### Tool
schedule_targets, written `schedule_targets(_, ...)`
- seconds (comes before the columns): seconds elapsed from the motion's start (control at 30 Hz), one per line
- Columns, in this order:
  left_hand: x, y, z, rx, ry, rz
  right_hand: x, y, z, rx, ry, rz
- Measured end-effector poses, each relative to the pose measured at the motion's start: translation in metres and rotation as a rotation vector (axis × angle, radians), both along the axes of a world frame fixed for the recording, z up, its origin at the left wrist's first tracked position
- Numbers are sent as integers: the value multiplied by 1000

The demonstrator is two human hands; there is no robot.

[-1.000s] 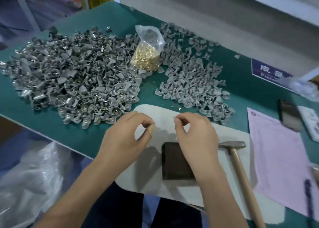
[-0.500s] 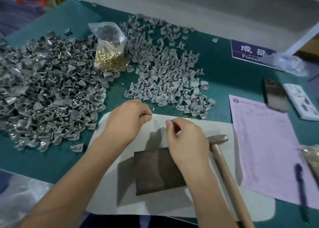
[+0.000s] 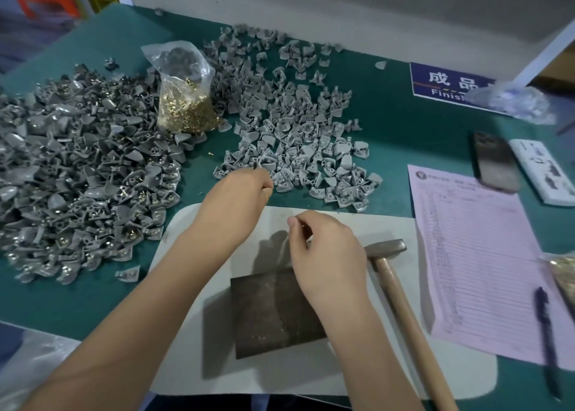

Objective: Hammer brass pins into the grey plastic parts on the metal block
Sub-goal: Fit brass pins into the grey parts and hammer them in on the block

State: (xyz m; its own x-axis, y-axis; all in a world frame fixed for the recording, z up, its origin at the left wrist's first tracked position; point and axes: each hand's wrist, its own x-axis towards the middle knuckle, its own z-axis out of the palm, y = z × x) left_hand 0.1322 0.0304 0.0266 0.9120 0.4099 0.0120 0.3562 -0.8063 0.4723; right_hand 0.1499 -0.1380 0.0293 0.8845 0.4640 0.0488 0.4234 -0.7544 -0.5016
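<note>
**Head view: a grey part is fetched while a pin is kept ready**

In the head view, the left hand (image 3: 239, 199) is seen with fingers curled at the near edge of the right-hand heap of small grey plastic parts (image 3: 292, 136); whether a part is already pinched cannot be told. The right hand (image 3: 326, 252) is pinched shut above the dark square metal block (image 3: 273, 311), presumably on a brass pin, though none can be made out. The wooden-handled steel hammer (image 3: 401, 295) lies untouched just right of the block.

One part should be lifted alone and seated flat on the block, hole upward, before the pin is set.

Compared with half a second ago, the left hand has been moved from beside the right hand out to the heap.
</note>
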Motion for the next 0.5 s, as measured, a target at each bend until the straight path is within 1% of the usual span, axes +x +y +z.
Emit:
schedule_targets(0.13,15,2,2,29,128,7,0,0,0,-3,-4,-7)
schedule_targets(0.23,20,2,3,29,147,4,0,0,0,-7,-20,-4)
schedule_targets(0.33,22,1,4,136,153,-32,1,0,0,3,-25,-3)
schedule_targets(0.4,19,0,1,196,123,-68,1,-1,-1,16,-30,-6)
schedule_targets(0.43,16,-1,-1,197,91,-82,0,-1,-2,24,-38,-7)
schedule_targets(0.5,8,-1,-4,136,-29,-97,0,-2,-2,69,-63,-14)
